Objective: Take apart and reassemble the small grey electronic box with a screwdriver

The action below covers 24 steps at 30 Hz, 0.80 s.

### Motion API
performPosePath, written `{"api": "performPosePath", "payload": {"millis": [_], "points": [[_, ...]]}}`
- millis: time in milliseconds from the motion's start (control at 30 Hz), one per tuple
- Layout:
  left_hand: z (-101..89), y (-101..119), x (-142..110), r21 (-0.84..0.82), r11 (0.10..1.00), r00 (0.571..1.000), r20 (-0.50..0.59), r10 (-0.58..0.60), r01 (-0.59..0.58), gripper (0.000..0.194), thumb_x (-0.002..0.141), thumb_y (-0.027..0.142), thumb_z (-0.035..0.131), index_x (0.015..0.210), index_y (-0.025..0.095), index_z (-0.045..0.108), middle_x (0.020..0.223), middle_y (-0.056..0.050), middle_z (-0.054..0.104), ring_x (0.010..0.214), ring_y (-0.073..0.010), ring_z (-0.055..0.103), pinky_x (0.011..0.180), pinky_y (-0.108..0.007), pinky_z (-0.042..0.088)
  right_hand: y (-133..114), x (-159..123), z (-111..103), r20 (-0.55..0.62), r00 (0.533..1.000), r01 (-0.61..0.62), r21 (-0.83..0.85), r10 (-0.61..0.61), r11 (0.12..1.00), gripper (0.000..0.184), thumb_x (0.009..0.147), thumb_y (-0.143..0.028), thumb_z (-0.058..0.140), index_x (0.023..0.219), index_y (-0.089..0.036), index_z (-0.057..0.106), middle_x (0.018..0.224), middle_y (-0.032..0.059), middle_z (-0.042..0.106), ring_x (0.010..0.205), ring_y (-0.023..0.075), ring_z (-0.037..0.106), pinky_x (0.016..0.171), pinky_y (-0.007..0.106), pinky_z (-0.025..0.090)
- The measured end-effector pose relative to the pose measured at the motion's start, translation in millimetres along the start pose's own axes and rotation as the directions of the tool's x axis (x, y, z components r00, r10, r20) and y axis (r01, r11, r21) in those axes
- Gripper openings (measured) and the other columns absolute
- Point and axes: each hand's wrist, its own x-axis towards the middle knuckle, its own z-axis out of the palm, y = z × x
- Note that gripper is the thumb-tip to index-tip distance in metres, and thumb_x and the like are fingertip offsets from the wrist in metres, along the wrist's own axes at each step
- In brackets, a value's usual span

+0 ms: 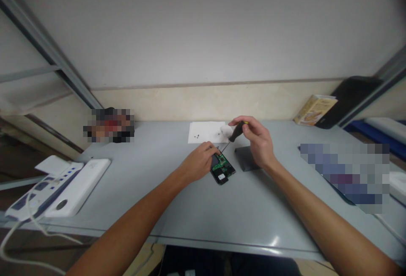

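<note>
A small black device with a green circuit board (225, 167) and a white label lies on the table. My left hand (200, 162) grips its far left edge, with the fingers closed over the corner. In my right hand (259, 140) is a screwdriver (237, 132) with a dark handle, its thin shaft pointing down at the board's far end near my left fingertips. Whether the tip sits in a screw is too small to tell. Beside the board, partly behind my right hand, lies a dark flat cover (244, 159). Several tiny dark screws (197, 136) rest on white paper (207, 128).
A white power strip (41, 189) with cables and a white flat box (79, 189) stand at the left. Far right, a yellow box (315, 110) leans near a black panel (349, 100). Blurred items lie at both sides. A wall closes off the table's (177, 221) back.
</note>
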Motion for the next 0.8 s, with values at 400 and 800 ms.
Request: {"api": "performPosePath", "payload": {"millis": [400, 800], "points": [[-0.1, -0.1, 0.6, 0.002, 1.0, 1.0, 0.003, -0.003, 0.003, 0.039, 0.091, -0.003, 0.041, 0.114, 0.016, 0.067, 0.11, -0.008, 0.06, 0.107, -0.0208, 0.06, 0.103, -0.037, 0.052, -1.0, 1.5, -3.1, 0.041, 0.999, -0.021, -0.046, 0.023, 0.999, 0.024, 0.101, -0.037, 0.059, 0.121, -0.032, 0.072, 0.101, 0.0024, 0.07, 0.092, 0.0208, 0.063, 0.089, 0.039, 0.049], [-0.6, 0.6, 0.4, 0.009, 1.0, 1.0, 0.008, -0.008, 0.008, 0.04, 0.09, -0.003, 0.042, 0.114, 0.017, 0.067, 0.11, -0.008, 0.061, 0.107, -0.021, 0.06, 0.102, -0.037, 0.052, 0.3, 1.1, -3.2, 0.024, 1.0, -0.004, -0.093, 0.007, 0.996, 0.021, 0.097, -0.035, 0.065, 0.116, -0.03, 0.073, 0.102, 0.0027, 0.068, 0.095, 0.0209, 0.062, 0.09, 0.038, 0.048]]}}
